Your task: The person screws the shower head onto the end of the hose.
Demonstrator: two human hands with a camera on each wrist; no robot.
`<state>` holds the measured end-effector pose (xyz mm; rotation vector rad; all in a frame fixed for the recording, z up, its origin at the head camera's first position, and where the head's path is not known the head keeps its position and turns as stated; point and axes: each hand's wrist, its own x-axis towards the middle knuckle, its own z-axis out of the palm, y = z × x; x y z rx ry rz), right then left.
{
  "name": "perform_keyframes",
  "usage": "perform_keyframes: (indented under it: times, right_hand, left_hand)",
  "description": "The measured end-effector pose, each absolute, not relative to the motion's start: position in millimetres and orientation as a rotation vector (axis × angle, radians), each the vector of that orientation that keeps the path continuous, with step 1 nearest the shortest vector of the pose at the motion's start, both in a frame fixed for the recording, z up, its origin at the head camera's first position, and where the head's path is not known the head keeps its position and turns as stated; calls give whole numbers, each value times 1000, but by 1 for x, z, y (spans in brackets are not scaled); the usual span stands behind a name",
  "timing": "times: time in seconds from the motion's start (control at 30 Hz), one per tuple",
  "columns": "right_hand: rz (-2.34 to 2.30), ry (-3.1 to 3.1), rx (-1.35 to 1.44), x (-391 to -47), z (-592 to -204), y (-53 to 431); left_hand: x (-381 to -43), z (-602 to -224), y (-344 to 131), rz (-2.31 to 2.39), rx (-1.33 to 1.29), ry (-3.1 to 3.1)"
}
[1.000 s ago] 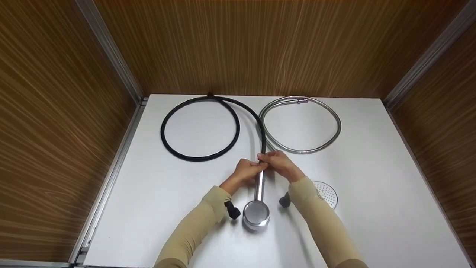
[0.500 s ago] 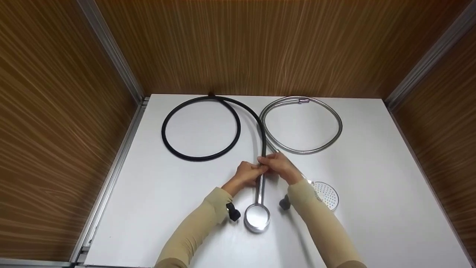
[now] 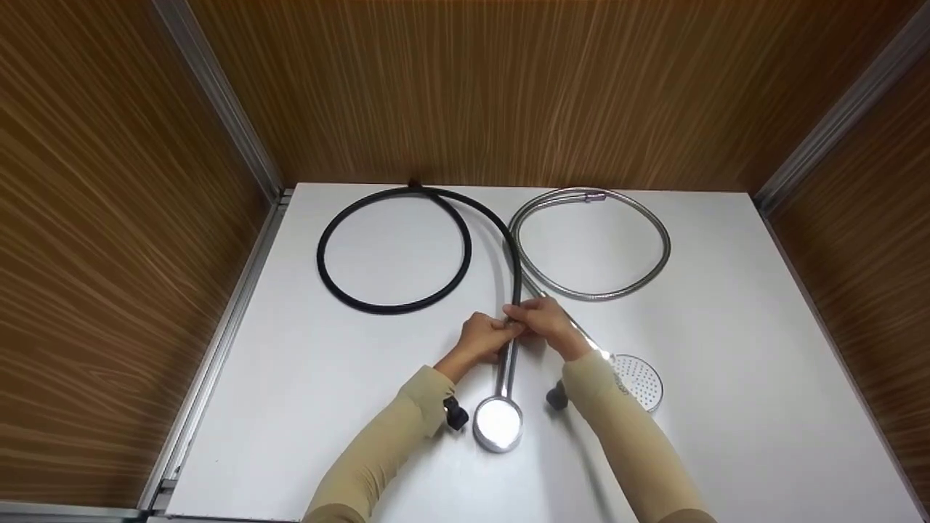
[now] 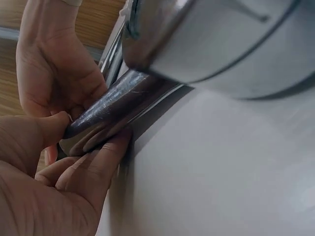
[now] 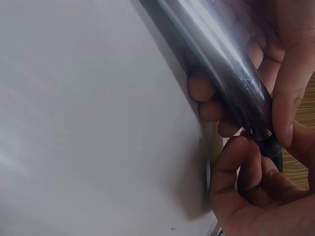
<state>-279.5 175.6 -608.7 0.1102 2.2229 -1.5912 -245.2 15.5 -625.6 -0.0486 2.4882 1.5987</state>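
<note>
A chrome hand shower (image 3: 498, 424) lies in the middle of the head view, its round head toward me. My left hand (image 3: 481, 340) grips the end of its handle; the left wrist view shows thumb and fingers around the chrome handle (image 4: 118, 101). My right hand (image 3: 546, 323) pinches the black shower hose (image 3: 516, 269) right at the handle's end. In the right wrist view the dark hose end (image 5: 271, 147) meets the handle, partly covered by fingers, so how far it sits inside cannot be seen. The rest of the hose forms a large loop at the back left.
A silver metal hose (image 3: 596, 296) lies coiled at the back right, joined to a second shower head (image 3: 641, 381) with a white dotted face, partly under my right sleeve. Wood-grain panels (image 3: 479, 94) enclose the white table (image 3: 290, 407) at the back and both sides.
The hand shower's round head has turned a little and its disc now shines brighter. Both hands stay at the joint, with only slight shifts.
</note>
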Motion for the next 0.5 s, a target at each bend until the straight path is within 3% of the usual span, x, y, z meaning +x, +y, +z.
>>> perform_keyframes:
  times: [0.5]
  right_hand:
    - [-1516,2395,13,-280,-609,176]
  left_hand:
    - [-247,-614,11,1402,101,2733]
